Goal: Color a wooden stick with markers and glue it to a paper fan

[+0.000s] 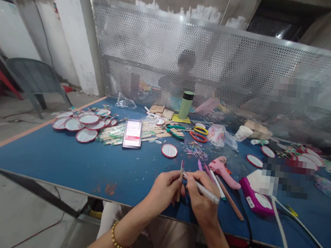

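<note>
Upright between the fingers of my left hand [163, 189] is a thin flat wooden stick [181, 179] with a dark purplish upper end. My right hand [202, 203] grips a white pen [207, 192], its tip touching or very close to the stick. Just beyond my hands lies a round white disc [169, 151] with a red rim. To the right of it are a pile of small coloured pieces [195, 149], several pens, one of them purple [199, 165], and a pink glue gun [222, 172]. A long brown stick [230, 198] rests beside my right hand.
Red-rimmed discs [89, 119] are heaped at the left, near bundled wooden sticks [113, 133] and a lit phone [133, 134]. Pliers [198, 137], a green bottle [186, 105] and a paper cup [243, 133] stand or lie farther back. A magenta box [256, 197] and white cable [283, 235] lie right.
</note>
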Available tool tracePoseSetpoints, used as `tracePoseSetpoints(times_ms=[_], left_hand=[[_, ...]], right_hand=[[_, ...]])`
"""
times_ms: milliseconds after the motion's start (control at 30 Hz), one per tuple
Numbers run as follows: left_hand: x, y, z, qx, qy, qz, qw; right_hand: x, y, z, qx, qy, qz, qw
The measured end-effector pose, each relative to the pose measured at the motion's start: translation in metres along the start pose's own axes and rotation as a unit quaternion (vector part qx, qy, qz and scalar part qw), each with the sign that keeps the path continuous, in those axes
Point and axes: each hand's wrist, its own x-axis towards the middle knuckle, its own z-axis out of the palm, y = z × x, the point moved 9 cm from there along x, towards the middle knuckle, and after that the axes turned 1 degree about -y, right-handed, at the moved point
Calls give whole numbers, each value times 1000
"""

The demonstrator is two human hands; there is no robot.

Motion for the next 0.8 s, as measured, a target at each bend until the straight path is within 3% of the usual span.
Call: tracePoseSetpoints(times_ms=[800], left_hand=[[0,0,1,-8,-2,-2,1000]], right_hand=[[0,3,-1,-14,4,13,1000]])
